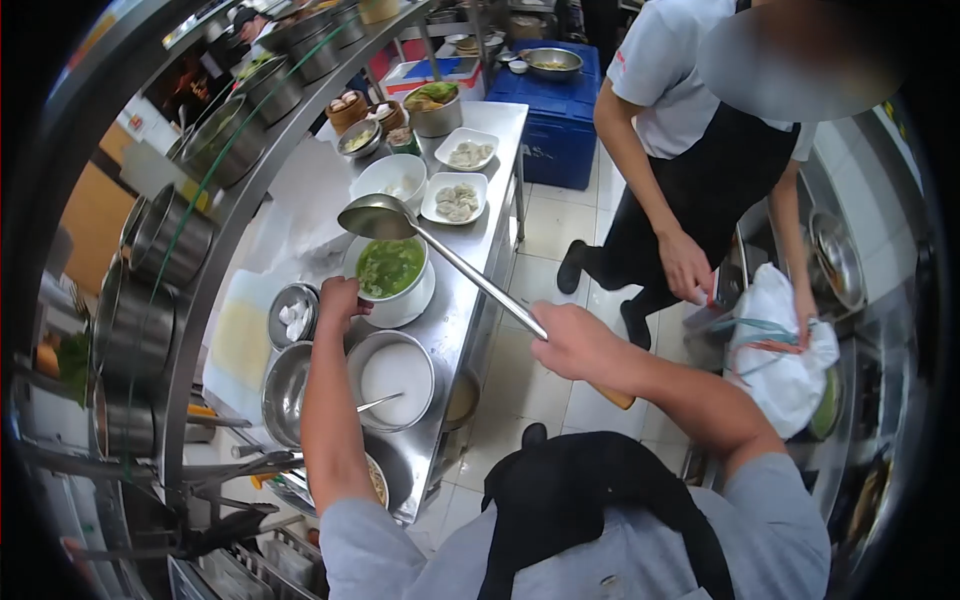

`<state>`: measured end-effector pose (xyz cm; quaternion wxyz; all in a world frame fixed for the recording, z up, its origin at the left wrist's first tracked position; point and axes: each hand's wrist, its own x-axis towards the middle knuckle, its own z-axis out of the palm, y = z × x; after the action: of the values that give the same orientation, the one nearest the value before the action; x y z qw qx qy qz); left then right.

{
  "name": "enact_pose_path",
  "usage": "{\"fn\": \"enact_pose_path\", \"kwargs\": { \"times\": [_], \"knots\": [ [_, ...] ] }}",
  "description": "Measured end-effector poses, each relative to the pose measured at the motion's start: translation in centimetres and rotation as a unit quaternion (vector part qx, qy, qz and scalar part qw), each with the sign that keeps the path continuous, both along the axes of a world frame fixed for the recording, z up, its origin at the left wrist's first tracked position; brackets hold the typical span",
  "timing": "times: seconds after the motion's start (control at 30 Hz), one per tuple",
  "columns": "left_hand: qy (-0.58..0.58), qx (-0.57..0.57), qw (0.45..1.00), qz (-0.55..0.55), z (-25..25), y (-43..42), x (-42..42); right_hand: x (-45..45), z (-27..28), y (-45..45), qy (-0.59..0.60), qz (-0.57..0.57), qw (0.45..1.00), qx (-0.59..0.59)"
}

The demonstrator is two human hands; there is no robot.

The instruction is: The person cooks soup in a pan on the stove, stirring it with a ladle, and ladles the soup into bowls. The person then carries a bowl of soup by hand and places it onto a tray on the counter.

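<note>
A long-handled metal ladle (378, 217) is in my right hand (580, 342), which is wrapped round its handle. The ladle's bowl hangs over a white bowl of green soup (390, 266) on the steel table. My left hand (343, 303) is at the soup bowl's near left edge, its fingers bent; whether they grip the rim is too small to tell. Beside that hand a small metal bowl (293, 314) holds white pieces. A pot of white contents (397, 375) with a spoon stands nearer to me. Behind the soup is a large white bowl (389, 182).
Two square white dishes (456, 198) of dumplings stand at the steel table's right edge. Metal pots (172, 235) line a raised shelf at the left. On the right a co-worker (720, 150) in a black apron handles a white plastic bag (785, 350). A blue bin (556, 120) stands behind.
</note>
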<state>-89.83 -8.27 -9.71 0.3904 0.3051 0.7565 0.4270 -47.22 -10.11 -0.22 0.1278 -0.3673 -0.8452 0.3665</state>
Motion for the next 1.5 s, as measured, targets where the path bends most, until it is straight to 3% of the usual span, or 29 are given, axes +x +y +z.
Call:
{"fn": "enact_pose_path", "kwargs": {
  "times": [0.2,0.53,0.67,0.73,0.87,0.93,0.97,1.1,1.2,1.27,1.4,1.5],
  "knots": [
    [-0.017,0.032,0.999,-0.031,3.3,-0.5,3.3,3.2,1.0,-1.1,-0.034,0.001,0.991,0.132],
    [-0.041,0.065,0.99,-0.115,2.7,3.5,13.0,10.8,0.9,-4.1,-0.166,-0.072,0.97,0.16],
    [-0.021,0.048,0.986,-0.16,1.4,7.0,17.9,13.4,0.2,-5.4,-0.157,-0.123,0.975,0.103],
    [-0.02,0.036,0.98,-0.196,0.6,9.2,20.4,14.2,0.2,-5.9,-0.087,-0.171,0.981,0.028],
    [0.011,0.027,0.964,-0.265,-1.9,14.1,25.4,15.0,0.3,-6.3,-0.056,-0.269,0.96,-0.056],
    [0.03,0.043,0.952,-0.301,-3.2,16.3,28.2,14.6,1.8,-5.4,-0.019,-0.336,0.897,-0.287],
    [0.024,0.04,0.945,-0.323,-3.7,17.3,29.6,14.3,1.4,-5.0,-0.034,-0.364,0.868,-0.337],
    [0.114,0.028,0.911,-0.396,-5.5,21.0,34.3,14.5,0.0,-3.8,0.002,-0.412,0.815,-0.406],
    [0.093,0.032,0.894,-0.437,-7.1,23.0,36.9,15.3,-0.7,-3.1,0.104,-0.445,0.772,-0.442],
    [0.072,0.029,0.884,-0.461,-7.8,24.0,38.5,16.1,0.1,-2.6,0.218,-0.464,0.696,-0.503],
    [0.017,0.025,0.869,-0.493,-8.6,25.5,41.3,17.7,0.4,-2.6,0.311,-0.511,0.605,-0.526],
    [0.009,0.023,0.861,-0.507,-8.9,25.8,43.5,18.4,0.2,-3.1,0.319,-0.529,0.594,-0.515]
  ]
}}
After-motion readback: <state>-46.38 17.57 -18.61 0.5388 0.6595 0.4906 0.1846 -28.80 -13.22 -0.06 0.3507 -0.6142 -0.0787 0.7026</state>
